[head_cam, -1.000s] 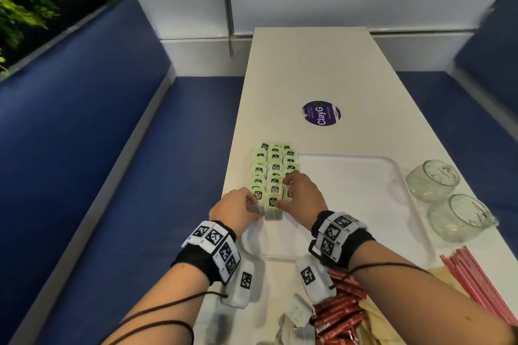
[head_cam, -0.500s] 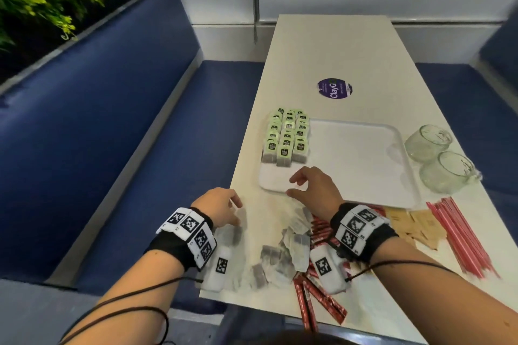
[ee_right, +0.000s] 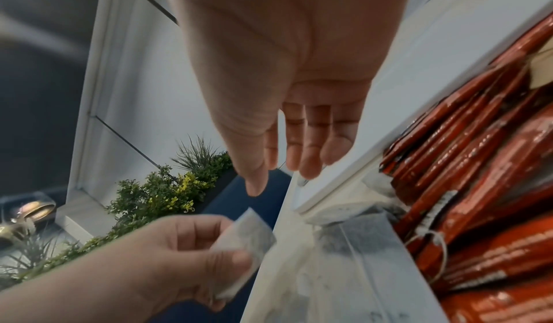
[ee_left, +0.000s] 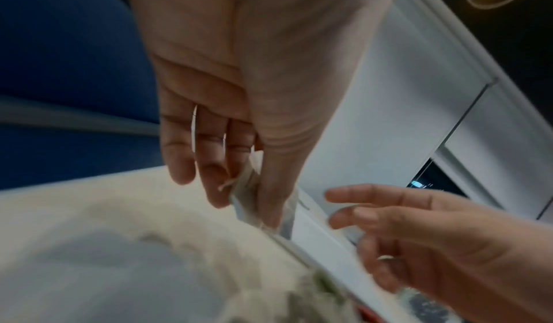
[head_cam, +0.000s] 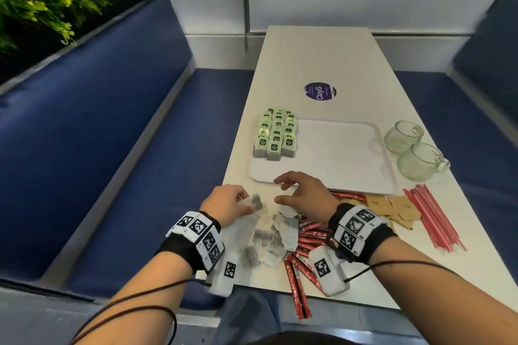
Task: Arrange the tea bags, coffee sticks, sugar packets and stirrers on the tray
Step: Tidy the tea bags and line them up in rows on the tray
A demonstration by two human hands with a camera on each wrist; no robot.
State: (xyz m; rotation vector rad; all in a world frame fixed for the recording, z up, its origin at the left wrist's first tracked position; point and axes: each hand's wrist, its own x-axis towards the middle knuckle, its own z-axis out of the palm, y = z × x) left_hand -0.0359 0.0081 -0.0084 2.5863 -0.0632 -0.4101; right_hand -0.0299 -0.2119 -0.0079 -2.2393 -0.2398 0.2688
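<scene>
The left hand pinches a loose tea bag between thumb and fingers, just above the near left part of the table. In the right wrist view the same tea bag shows clamped under the thumb. The right hand hovers beside it with fingers spread apart and lightly bent, holding nothing, over the near edge of the tray.

On the tray's far left corner stand three neat rows of green-tagged tea bags (the rest of the tray is bare white). A pile of loose tea bags lies on the table near the person, between the wrists. Right of the pile are red coffee sticks, some reaching past the table's near edge. Brown sugar packets lie just right of the right hand, near the tray's near right corner, and red stirrers lie in a bundle further right. Two glass cups sit tipped on their sides at the tray's right edge.
</scene>
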